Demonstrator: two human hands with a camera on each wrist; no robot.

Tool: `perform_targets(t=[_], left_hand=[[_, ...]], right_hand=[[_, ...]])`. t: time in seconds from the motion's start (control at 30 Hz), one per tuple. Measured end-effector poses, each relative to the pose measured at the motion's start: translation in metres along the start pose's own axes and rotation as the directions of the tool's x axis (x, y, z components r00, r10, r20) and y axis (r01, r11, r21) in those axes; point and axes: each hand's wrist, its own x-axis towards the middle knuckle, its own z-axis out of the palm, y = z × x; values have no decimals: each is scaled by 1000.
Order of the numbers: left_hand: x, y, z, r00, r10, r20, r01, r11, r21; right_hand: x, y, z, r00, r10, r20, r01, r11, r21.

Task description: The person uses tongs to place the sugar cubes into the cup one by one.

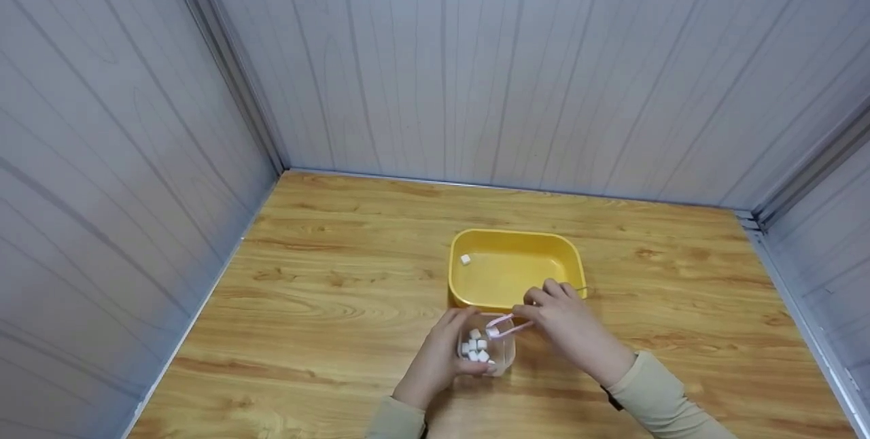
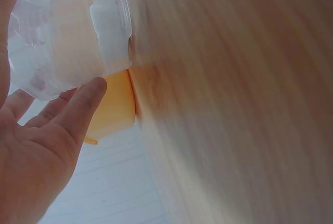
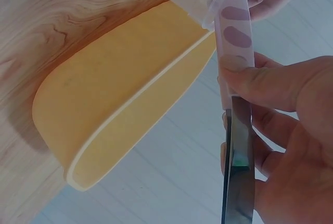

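My left hand [image 1: 440,356] grips a small clear plastic container [image 1: 504,356], its thumb along the near rim and the other fingers at the left side. Several white cubes [image 1: 474,345] lie inside it. My right hand [image 1: 567,327] pinches a pair of tongs [image 3: 238,47] with pale pink, spotted ends and a metal back part. In the head view the tongs' tips reach over the container, with one white cube [image 1: 493,332] between them. The left wrist view shows my left fingers [image 2: 83,104] against the container's wall.
Just behind the container stands a yellow basin [image 1: 516,276], with a single white cube [image 1: 465,259] at its left side. Both are on a wood-grain table [image 1: 340,289]. Pale panel walls [image 1: 435,72] close off the back and both sides.
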Motion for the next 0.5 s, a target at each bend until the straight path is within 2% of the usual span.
perform_targets(t=[0.27,0.5], left_hand=[[-1,-1,0,999,36,-7,-36,999,9],[-1,-1,0,999,35,-6,-35,999,2]], right_hand=[[-1,0,1,1000,0,-22,0,1000,13],[-2,0,1,1000,9,-8,-8,1000,26]])
